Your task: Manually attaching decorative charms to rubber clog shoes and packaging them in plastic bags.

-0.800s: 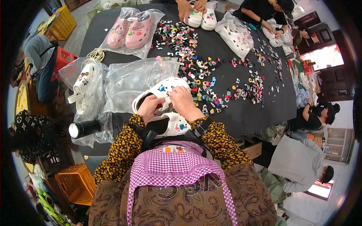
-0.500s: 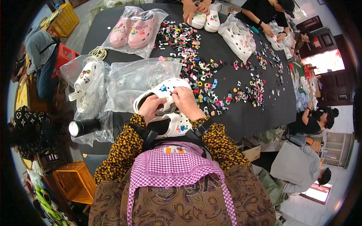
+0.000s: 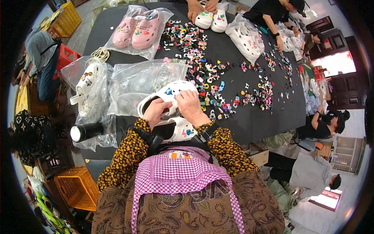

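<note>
A white clog (image 3: 182,85) with a blue charm on its upper is in front of me, tilted, its opening toward my left. My left hand (image 3: 156,110) grips it by the rim of the opening. The fingers of my right hand (image 3: 189,105) are bent and pressed together against the upper, beside the blue charm; whatever lies under the fingertips is hidden. Nearer to me, partly covered by my hands, lies a second white clog (image 3: 180,126) with several small charms on it.
Loose colourful shoe charms (image 3: 212,74) spread over the black table (image 3: 249,121). Clear plastic bags (image 3: 132,80), a bagged white clog (image 3: 90,84), a black cylinder (image 3: 87,132) and bagged pink clogs (image 3: 145,33) lie leftward. Co-workers handle white clogs (image 3: 219,21) at the far side.
My right hand has shifted slightly left over the clog's upper, its fingers more folded. The clog stays in place. A co-worker at far right has reached a hand toward the charms.
</note>
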The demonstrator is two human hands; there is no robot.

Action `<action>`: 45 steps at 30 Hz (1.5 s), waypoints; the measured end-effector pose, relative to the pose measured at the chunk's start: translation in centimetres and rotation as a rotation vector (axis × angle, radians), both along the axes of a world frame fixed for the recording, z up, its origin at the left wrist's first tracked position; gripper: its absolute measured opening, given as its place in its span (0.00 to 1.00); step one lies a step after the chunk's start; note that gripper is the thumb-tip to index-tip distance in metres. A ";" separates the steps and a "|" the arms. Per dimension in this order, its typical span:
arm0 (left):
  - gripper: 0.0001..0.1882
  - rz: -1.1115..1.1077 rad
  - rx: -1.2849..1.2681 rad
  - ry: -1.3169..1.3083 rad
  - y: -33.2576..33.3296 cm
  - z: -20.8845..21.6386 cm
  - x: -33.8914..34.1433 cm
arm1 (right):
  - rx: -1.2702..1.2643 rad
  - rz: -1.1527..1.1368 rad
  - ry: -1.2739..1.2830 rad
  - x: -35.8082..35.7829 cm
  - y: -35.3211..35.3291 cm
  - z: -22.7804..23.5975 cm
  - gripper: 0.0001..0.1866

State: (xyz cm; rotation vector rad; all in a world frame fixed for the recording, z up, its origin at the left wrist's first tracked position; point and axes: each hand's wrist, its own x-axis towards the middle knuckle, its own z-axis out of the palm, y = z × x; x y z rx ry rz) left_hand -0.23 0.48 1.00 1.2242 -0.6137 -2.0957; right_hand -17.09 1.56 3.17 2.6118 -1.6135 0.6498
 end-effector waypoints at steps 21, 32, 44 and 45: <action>0.04 0.032 0.016 -0.066 0.4 0.6 -0.6 | 0.234 0.125 0.140 -0.5 0.9 1.6 0.14; 0.08 0.008 -0.082 0.015 -0.5 -0.5 0.3 | 0.277 0.112 -0.016 -1.0 -0.4 1.1 0.13; 0.16 -0.064 -0.511 -0.471 0.8 5.0 5.5 | 0.404 -0.148 -0.371 -9.0 2.5 -0.8 0.09; 0.15 -0.073 -0.598 -0.530 0.9 5.2 6.4 | 0.421 -0.141 -0.358 -9.4 3.1 -1.2 0.09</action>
